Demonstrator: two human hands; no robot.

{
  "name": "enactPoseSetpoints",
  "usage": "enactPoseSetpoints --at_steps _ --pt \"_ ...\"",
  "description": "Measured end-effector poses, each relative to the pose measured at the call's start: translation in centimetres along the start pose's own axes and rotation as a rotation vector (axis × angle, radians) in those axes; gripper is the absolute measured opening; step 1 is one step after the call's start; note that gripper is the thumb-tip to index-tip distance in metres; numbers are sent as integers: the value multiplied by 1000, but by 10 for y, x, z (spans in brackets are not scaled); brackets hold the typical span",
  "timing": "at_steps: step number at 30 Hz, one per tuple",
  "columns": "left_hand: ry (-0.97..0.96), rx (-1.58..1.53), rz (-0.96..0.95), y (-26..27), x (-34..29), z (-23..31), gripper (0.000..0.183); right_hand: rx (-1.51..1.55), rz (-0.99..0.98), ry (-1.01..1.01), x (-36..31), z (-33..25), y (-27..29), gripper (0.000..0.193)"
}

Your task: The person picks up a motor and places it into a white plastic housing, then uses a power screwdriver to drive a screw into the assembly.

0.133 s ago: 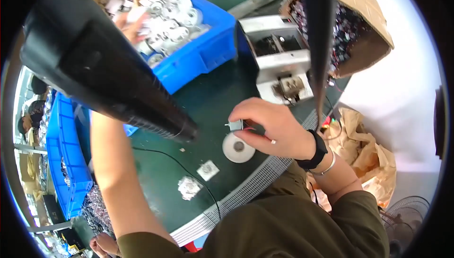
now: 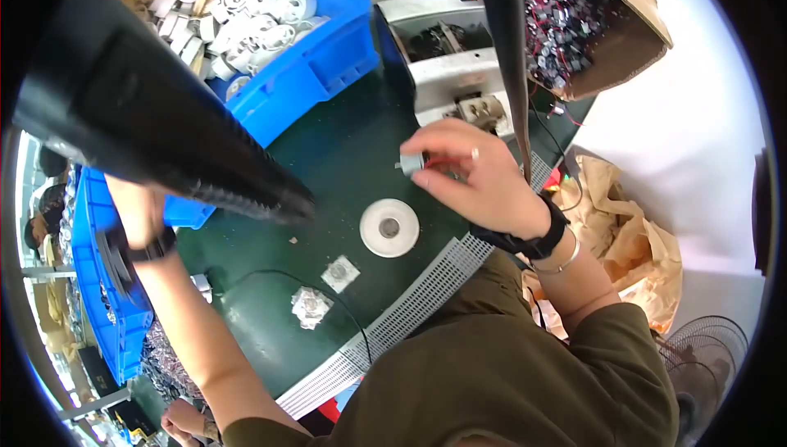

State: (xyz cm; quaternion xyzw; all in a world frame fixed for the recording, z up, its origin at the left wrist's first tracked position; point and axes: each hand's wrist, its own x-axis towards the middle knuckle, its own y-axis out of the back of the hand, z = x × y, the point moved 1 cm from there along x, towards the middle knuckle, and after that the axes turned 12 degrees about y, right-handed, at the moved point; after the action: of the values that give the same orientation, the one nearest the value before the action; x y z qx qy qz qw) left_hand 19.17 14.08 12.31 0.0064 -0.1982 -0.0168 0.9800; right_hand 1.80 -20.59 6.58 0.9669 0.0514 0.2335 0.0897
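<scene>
Pinching a small silver-grey metal motor (image 2: 411,163) between thumb and forefinger, the right hand (image 2: 496,181) holds it over the dark green tabletop (image 2: 254,328), with thin red leads showing inside the curl of the fingers. The motor sits at the fingertips, its body projecting to the left of them, and its long axis seems to run roughly left to right, with the thin shaft end pointing left, away from the palm. How high it is above the table cannot be told from this one view. A flat, round white disc with a grey centre (image 2: 389,228) lies on the tabletop on the person's side of the motor and slightly to its left, near it but apart. The right hand is clearly the nearer one to this disc. The left hand (image 2: 135,205) is well away on the far left, beside a blue plastic bin (image 2: 102,291); a tapered black tube (image 2: 188,119) hides its fingers, so whether they are open or closed, or hold anything, cannot be told. Between the left forearm and the disc lie two small whitish pieces, a flat square one (image 2: 340,274) and a crumpled-looking one (image 2: 311,307), with a thin black cable passing close by.
</scene>
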Motion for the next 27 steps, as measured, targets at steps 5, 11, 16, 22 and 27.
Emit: enactPoseSetpoints --at_steps 5,11,16,22,27 --pt "264 488 -169 -47 -143 -1 60 175 48 -94 -2 -3 7 31" --pt "-104 618 -386 -155 -190 -22 61 146 -35 -34 -3 -12 -10 28" --pt "-90 604 -329 -155 -199 -30 63 27 -163 -34 -13 -4 -9 26" --pt "-85 417 -283 -155 -201 -25 76 -197 -290 129 -8 -4 -17 29" --pt "-134 579 -318 -150 -198 -24 78 -352 -370 285 -6 -4 -18 32"
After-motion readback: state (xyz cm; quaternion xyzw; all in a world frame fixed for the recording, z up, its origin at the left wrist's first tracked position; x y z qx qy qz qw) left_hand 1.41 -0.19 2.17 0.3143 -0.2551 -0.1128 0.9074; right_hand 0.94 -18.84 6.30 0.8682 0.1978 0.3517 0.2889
